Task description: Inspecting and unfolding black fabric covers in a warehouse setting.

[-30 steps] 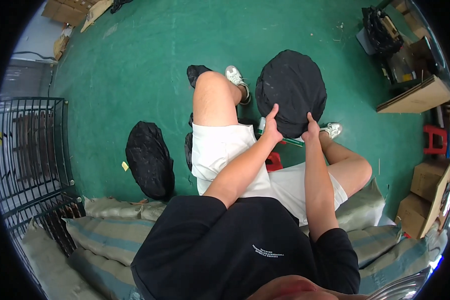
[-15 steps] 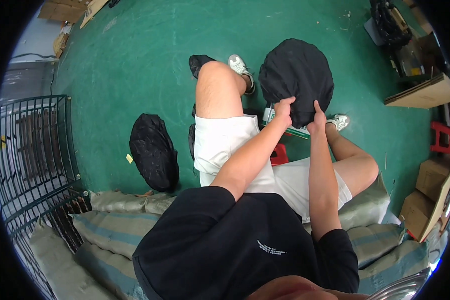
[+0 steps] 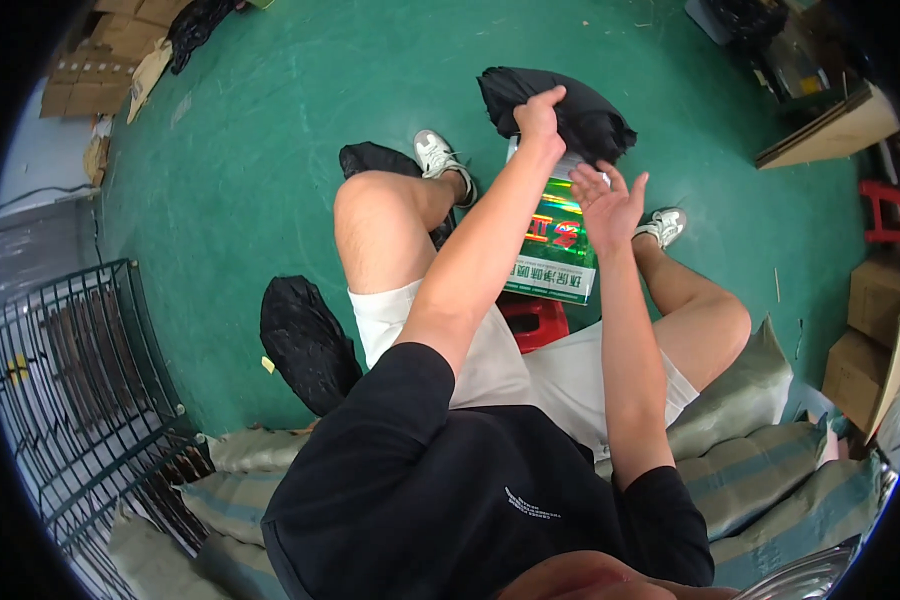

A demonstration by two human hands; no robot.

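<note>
A round black fabric cover (image 3: 600,115) is held out in front of me, tilted so that it looks narrow. My left hand (image 3: 540,120) grips its near left edge, thumb on top and the other fingers hidden. My right hand (image 3: 613,208) is open just below the cover's right part, palm up and fingers spread; nothing lies in it. Beneath both hands a shiny green and white box (image 3: 560,235) rests between my legs, partly covered by my left forearm. A red plastic stool (image 3: 532,322) shows at the box's near end.
Black fabric bundles lie on the green floor, one to my left (image 3: 308,345) and another beyond my left knee (image 3: 375,158). Stuffed woven sacks (image 3: 740,490) are around my seat. A metal rack (image 3: 75,370) stands at left; cardboard boxes (image 3: 860,360) and a red stool (image 3: 885,212) at right.
The cover has moved away from me and tipped from broad side to edge view. My right hand has let go of it and opened. More of the green box shows.
</note>
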